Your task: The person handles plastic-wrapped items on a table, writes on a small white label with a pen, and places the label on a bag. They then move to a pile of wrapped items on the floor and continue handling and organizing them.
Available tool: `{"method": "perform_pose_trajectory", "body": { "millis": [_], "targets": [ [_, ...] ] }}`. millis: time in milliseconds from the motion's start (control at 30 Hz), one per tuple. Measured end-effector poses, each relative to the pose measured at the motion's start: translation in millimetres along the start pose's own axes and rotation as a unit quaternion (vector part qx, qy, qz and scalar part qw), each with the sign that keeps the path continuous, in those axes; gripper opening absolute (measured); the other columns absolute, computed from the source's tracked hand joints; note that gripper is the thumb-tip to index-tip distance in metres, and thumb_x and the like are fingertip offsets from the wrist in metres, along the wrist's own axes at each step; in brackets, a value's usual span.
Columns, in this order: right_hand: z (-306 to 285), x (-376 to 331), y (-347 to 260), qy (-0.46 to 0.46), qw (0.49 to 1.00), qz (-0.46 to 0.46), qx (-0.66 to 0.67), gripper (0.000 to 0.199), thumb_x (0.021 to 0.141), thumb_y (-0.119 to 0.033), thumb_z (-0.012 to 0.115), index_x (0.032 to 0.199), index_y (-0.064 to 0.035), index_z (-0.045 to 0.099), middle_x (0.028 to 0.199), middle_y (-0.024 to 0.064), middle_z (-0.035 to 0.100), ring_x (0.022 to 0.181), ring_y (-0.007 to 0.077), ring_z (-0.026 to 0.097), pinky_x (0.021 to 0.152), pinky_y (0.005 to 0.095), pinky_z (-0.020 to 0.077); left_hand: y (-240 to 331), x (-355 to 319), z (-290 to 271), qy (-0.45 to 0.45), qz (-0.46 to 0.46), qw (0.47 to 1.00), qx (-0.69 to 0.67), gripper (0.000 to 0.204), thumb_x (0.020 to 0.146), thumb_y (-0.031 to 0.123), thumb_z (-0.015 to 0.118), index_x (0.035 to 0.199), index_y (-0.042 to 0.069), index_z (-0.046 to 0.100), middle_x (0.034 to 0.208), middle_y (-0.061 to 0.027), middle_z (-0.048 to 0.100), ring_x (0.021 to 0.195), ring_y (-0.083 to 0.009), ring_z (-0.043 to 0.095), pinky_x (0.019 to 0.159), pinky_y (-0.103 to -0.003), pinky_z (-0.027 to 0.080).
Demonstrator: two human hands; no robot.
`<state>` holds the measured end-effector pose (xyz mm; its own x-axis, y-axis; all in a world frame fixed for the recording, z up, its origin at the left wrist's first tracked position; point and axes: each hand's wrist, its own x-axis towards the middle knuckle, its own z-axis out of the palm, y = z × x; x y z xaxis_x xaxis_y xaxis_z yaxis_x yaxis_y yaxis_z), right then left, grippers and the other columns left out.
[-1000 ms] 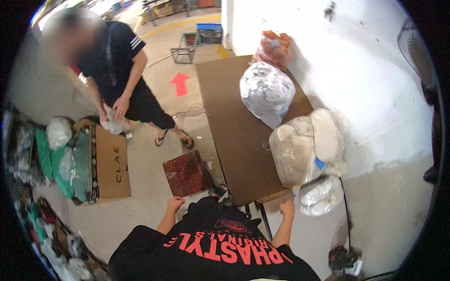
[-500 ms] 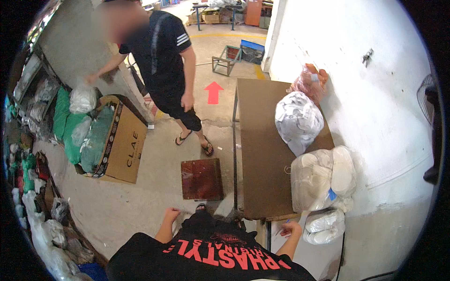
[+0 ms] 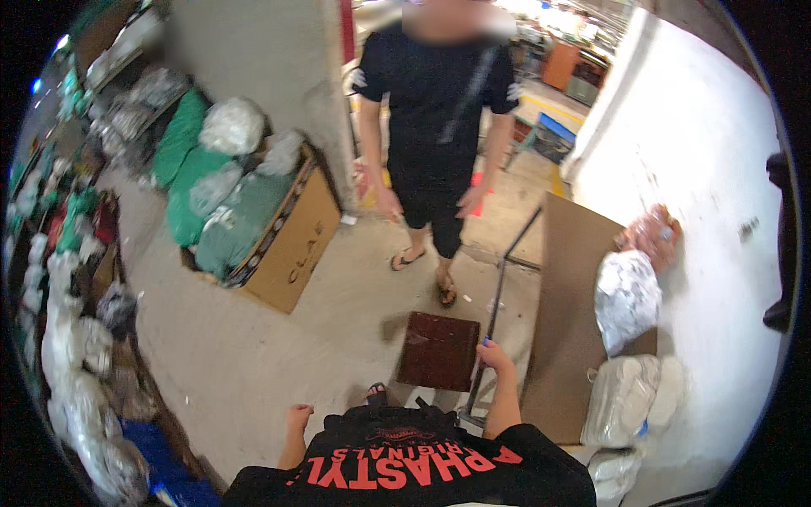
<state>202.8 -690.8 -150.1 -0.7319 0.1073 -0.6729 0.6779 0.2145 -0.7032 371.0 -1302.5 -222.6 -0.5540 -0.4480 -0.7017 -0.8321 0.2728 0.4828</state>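
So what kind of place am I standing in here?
Probably a warehouse or workshop storeroom: bare concrete floor, a large cardboard box filled with bagged goods, more stuffed plastic bags on a plain brown table, and packed shelving along the left.

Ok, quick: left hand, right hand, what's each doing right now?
Left hand: hangs free, holds nothing; fingers too small to tell.
Right hand: closed on the metal frame bar.

1. A single head-worn fisheye view looks steeply down from above the wearer's chest, close to the right hand [image 3: 492, 355].
2. It faces forward over the concrete floor [image 3: 279, 355] toward a standing person [image 3: 435, 144].
3. Straight edges bend near the rim.
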Motion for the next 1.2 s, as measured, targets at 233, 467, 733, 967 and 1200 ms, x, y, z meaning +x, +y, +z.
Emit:
{"method": "perform_pose_trajectory", "body": {
  "millis": [233,467,733,967,1200],
  "targets": [
    [153,103,-4,-0.11,0.976,0.151,-0.11,0.022,0.098,-0.026,0.056,0.096,-0.0052,0.061,0.08,0.0074,0.061,0.068,0.0249,0.061,0.062,0.0456,0.0516,-35,-18,-50,0.105,-0.078,0.989,-0.065,0.034,0.077,0.034,0.077,0.096,0.005,0.079,0.087,-0.0104,0.077,0.079,-0.0219,0.071,0.076,-0.036,0.055],
    [158,49,-10,-0.136,0.983,0.067,0.1,0.027,0.097,-0.031,0.059,0.101,-0.0046,0.061,0.082,0.0116,0.064,0.07,0.0277,0.062,0.063,0.0456,0.0505,-36,-42,-22,0.16,-0.127,0.977,-0.061,0.04,0.086,0.042,0.072,0.09,0.003,0.08,0.083,-0.0118,0.077,0.079,-0.0213,0.072,0.076,-0.037,0.054],
    [161,229,-99,-0.102,0.983,0.148,-0.046,0.029,0.102,-0.027,0.047,0.088,-0.0033,0.056,0.071,0.0118,0.061,0.056,0.0267,0.057,0.051,0.0418,0.0453,28,34,-17,0.092,-0.074,0.987,0.113,0.047,0.086,0.049,0.065,0.09,0.004,0.078,0.083,-0.0162,0.075,0.085,-0.0281,0.074,0.079,-0.041,0.055],
    [122,316,-140,-0.113,0.979,0.142,-0.088,0.032,0.091,-0.035,0.061,0.101,-0.0042,0.06,0.067,0.01,0.059,0.052,0.0268,0.059,0.048,0.0438,0.0506,257,154,-35,0.1,-0.014,0.995,-0.021,0.038,0.083,0.04,0.073,0.098,0.005,0.077,0.091,-0.0153,0.076,0.09,-0.0278,0.073,0.082,-0.04,0.055],
    [154,379,-258,-0.264,0.891,0.071,-0.361,0.029,0.09,-0.028,0.061,0.096,0.0001,0.061,0.07,0.0108,0.062,0.055,0.0245,0.062,0.047,0.0408,0.0513,400,196,-7,0.174,0.124,0.975,-0.066,0.037,0.084,0.035,0.076,0.099,0.002,0.076,0.091,-0.0158,0.076,0.086,-0.0278,0.073,0.078,-0.037,0.056]
  ]
}}
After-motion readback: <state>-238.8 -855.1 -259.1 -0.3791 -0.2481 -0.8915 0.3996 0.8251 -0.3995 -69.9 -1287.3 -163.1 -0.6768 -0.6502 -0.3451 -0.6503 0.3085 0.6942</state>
